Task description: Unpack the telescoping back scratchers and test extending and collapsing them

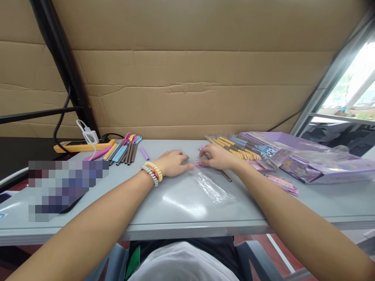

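My left hand (172, 164), with beaded bracelets at the wrist, rests palm down on the grey table, thumb and fingers apart. Its thumb is beside the upper end of a clear plastic sleeve (212, 187) lying flat. To the right, my right hand (215, 157) has its fingers curled round a brown stick (226, 176) with a purple end, most of it hidden under the hand. A small pink card (202, 164) lies beneath those fingertips. Just behind my left hand is a short purple tube (144, 153).
Brown, blue and yellow sticks (124, 152) lie at the back left, by a yellow power strip (84, 146). Bagged sticks (234, 147), pink cards (283, 184) and a purple box (331, 169) occupy the right. A blurred-out item (70, 187) sits at left.
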Demonstrator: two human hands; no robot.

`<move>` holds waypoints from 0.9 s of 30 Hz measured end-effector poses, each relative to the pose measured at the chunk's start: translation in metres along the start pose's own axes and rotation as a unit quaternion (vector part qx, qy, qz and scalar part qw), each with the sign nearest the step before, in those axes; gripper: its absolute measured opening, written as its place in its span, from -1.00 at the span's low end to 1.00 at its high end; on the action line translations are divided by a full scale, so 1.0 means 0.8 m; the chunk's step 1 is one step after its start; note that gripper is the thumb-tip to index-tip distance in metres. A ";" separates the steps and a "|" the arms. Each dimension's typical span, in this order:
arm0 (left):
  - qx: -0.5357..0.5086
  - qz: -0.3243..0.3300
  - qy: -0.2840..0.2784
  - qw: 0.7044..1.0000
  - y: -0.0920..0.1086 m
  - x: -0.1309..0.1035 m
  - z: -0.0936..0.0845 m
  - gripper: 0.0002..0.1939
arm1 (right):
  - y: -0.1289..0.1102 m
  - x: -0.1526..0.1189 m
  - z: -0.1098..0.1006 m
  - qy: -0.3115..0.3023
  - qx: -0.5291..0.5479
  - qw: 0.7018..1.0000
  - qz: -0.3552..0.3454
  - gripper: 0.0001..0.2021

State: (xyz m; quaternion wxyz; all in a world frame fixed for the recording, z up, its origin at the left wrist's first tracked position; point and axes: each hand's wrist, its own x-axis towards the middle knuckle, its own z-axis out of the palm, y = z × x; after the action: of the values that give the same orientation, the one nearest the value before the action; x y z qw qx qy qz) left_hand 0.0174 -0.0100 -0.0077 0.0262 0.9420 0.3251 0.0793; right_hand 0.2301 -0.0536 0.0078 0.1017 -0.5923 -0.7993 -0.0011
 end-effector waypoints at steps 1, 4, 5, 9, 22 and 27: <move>0.005 0.001 -0.017 1.000 0.003 0.001 0.000 -0.33 | 0.001 0.000 0.000 -0.006 -0.008 1.000 0.012 -0.56; 0.002 -0.006 -0.044 0.999 -0.001 0.000 -0.004 -0.37 | 0.004 -0.001 0.003 -0.040 -0.022 0.997 0.064 -0.49; -0.007 -0.010 -0.054 0.998 -0.005 -0.001 -0.006 -0.37 | 0.006 0.000 0.004 -0.053 -0.019 0.995 0.078 -0.50; -0.035 -0.032 -0.091 0.995 -0.013 -0.004 -0.011 -0.38 | 0.009 0.003 0.009 -0.080 -0.008 0.992 0.097 -0.57; -0.020 -0.091 0.120 0.988 -0.043 -0.004 -0.020 -0.49 | 0.000 0.000 -0.003 0.100 0.193 0.976 -0.011 -0.83; 0.000 -0.056 0.033 0.998 -0.032 -0.001 0.002 -0.41 | -0.002 -0.031 -0.045 0.184 0.208 0.961 -0.011 -0.81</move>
State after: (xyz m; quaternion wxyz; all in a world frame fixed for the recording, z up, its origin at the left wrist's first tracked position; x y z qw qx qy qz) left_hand 0.0015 0.0099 -0.0119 0.0199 0.9192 0.3781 0.1085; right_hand 0.2412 -0.0816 0.0389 0.3683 -0.5386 -0.7558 0.0547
